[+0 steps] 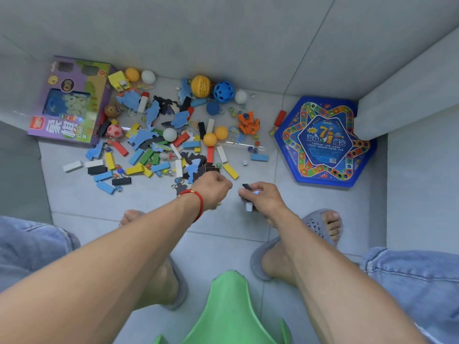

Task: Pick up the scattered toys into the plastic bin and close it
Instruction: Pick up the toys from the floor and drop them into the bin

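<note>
A purple game box (pixel 70 100) lies on the floor (pixel 223 244) at the far left, with scattered toys (pixel 159 142) spread to its right. At the near edge of that pile the left hand (pixel 211 188) has its grip clenched round dark pieces. Just beside it, the right hand (pixel 263 197) grasps small blocks (pixel 249 206). A blue game board (pixel 323 142) lies by the right wall.

A: Where does everything lie?

B: The scattered toys (pixel 159 135) sit mid-floor, the chess box (pixel 69 100) left of them, the hexagonal game board (pixel 323 142) right (against the sofa corner (pixel 397 105)).

A: And the hands?

B: The left hand (pixel 213 189) and right hand (pixel 265 197) are at the pile's near edge, feet behind them.
</note>
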Tool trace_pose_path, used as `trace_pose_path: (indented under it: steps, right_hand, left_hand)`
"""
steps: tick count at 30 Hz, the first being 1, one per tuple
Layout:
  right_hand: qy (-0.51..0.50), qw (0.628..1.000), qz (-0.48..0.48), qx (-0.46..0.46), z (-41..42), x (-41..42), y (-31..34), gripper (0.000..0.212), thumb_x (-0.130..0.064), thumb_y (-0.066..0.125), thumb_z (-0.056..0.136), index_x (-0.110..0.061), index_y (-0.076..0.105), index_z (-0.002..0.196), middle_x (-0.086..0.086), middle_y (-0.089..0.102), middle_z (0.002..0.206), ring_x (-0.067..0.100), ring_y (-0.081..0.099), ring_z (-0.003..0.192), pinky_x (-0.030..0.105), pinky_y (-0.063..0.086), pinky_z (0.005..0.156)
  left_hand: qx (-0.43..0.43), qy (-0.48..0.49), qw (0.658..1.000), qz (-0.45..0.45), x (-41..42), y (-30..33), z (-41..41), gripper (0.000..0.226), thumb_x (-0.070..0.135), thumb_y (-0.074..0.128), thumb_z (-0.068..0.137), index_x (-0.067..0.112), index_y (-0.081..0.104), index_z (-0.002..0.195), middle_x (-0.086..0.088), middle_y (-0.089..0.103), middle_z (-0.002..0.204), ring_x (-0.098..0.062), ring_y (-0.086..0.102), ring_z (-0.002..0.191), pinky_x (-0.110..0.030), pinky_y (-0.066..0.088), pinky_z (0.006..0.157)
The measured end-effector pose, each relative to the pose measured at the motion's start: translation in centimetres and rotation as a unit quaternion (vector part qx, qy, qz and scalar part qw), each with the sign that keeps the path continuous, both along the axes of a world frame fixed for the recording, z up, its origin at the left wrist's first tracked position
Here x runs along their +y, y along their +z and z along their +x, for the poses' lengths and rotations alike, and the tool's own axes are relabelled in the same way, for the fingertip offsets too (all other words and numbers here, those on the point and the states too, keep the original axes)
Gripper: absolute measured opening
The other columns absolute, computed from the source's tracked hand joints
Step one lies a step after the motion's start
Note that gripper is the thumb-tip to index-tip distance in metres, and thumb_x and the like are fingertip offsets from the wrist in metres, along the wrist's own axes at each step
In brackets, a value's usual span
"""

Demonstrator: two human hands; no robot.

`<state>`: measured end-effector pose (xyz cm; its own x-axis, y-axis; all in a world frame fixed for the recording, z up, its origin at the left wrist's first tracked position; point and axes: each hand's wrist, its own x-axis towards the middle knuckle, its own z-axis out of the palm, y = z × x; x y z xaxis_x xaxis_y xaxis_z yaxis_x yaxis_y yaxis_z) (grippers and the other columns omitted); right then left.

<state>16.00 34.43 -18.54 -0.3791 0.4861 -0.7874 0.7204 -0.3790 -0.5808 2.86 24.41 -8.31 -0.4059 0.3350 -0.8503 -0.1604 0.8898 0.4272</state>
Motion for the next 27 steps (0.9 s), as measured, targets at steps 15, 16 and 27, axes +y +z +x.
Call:
trace_pose_path:
  steps: [15,16,27]
  right_hand:
    - [0.207,0.974,-0.073,0.053,-8.6,3.6,5.5,0.024,0.0,0.053,0.092,-0.007,0.067,0.111,0.019,0.073,0.11,0.027,0.072,0.1,0.04,0.058,0.093]
    - [0.201,0.979,0.033,0.024,-8.4,4.8,4.1,0.02,-0.004,0.055,0.091,-0.012,0.069,0.103,0.018,0.073,0.108,0.028,0.071,0.096,0.043,0.058,0.091]
    - [0.343,0.798,0.461,-0.181,-4.5,6.8,-3.8,0.025,-0.015,0.061,0.093,-0.003,0.058,0.114,0.017,0.06,0.117,0.035,0.057,0.108,0.04,0.046,0.073]
  left_hand:
    - [-0.223,0.462,0.854,0.091,-1.7,-3.6,-1.8,0.01,0.012,0.057,0.098,0.008,0.066,0.101,-0.01,0.06,0.093,-0.021,0.059,0.076,-0.027,0.06,0.065]
    - [-0.221,0.466,0.852,0.092,-1.7,-3.8,-1.7,0.013,0.009,0.056,0.098,0.006,0.067,0.104,-0.01,0.058,0.094,-0.02,0.057,0.075,-0.024,0.058,0.061]
    - [-0.228,0.414,0.877,0.09,-1.1,-3.6,-0.6,0.03,-0.008,0.044,0.098,-0.002,0.064,0.119,-0.012,0.06,0.1,-0.021,0.059,0.08,-0.028,0.055,0.068]
